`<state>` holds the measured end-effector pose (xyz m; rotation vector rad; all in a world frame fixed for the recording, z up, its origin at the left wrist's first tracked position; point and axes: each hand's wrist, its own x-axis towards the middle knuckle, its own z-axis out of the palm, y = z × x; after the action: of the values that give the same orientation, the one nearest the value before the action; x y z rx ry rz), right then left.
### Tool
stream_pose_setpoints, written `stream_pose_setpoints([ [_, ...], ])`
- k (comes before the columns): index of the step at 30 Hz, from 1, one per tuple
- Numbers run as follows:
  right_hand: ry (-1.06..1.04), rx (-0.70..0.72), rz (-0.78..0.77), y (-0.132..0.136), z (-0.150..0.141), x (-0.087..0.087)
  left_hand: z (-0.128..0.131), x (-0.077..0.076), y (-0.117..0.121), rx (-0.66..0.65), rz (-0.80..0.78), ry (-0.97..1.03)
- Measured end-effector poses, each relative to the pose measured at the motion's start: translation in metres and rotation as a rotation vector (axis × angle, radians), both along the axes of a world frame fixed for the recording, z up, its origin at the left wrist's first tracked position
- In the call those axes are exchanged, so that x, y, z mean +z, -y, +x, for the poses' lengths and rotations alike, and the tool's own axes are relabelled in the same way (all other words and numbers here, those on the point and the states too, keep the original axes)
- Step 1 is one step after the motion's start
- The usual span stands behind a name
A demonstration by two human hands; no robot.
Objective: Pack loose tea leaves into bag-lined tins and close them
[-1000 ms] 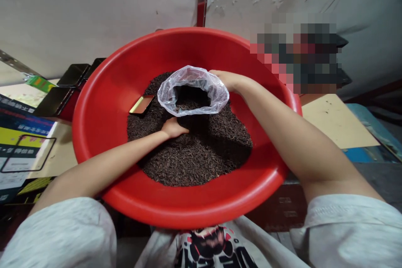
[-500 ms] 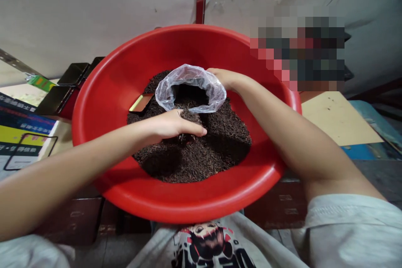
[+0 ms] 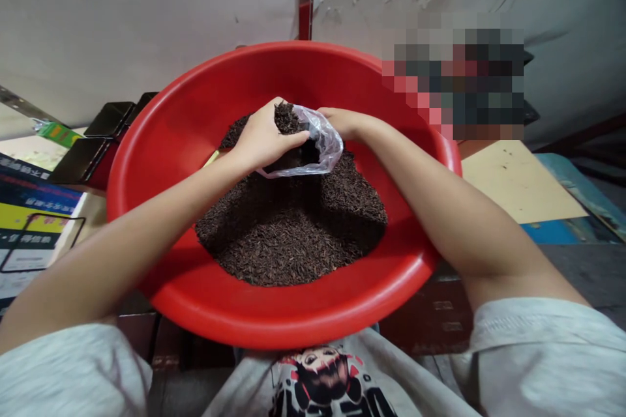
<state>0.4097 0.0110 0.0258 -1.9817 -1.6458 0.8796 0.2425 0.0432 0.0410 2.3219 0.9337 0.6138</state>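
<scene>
Left hand: up and farther from the wearer than half a second ago, from just in front of the bag's mouth to over its left side; the forearm now covers most of the small tray, leaving one yellow edge showing.
Left grip: cupped round a clump of dark loose pieces, thumb along the near side.
Plastic bag: inside the red basin, clear and crinkled, mouth open and partly hidden behind the left hand.
Right hand: at the bag's far right rim, touching it; most of the fingers are out of sight behind the plastic, so I cannot tell how tightly that grip is clenched.
Heap: dark loose pieces spread across the basin floor, around the near side of the bag; shadow lies over parts of it.
Left of basin: black tins, a green box and printed sheets.
Right of basin: a pale yellow board, blue showing at its near edge; a pixelated patch hides what is at the far right rim.
Behind: a grey wall, paint peeling; a red-brown strip stands upright against it.
</scene>
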Motion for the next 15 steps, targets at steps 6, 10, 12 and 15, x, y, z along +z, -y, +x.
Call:
stream_pose_setpoints([
  [6, 0.081, 0.044, -0.062, -0.001, 0.002, 0.003, -0.002, -0.003, 0.001, -0.115, 0.108, -0.188],
  [10, 0.103, 0.055, -0.084, 0.001, 0.001, 0.004, -0.009, -0.002, 0.009, -0.178, 0.084, -0.226],
  [12, 0.076, 0.074, -0.075, 0.001, 0.002, 0.003, -0.017, -0.004, 0.019, -0.184, 0.167, -0.176],
  [15, 0.036, 0.085, -0.046, 0.003, 0.002, 0.003, -0.035, -0.019, 0.042, -0.304, 0.465, -0.122],
])
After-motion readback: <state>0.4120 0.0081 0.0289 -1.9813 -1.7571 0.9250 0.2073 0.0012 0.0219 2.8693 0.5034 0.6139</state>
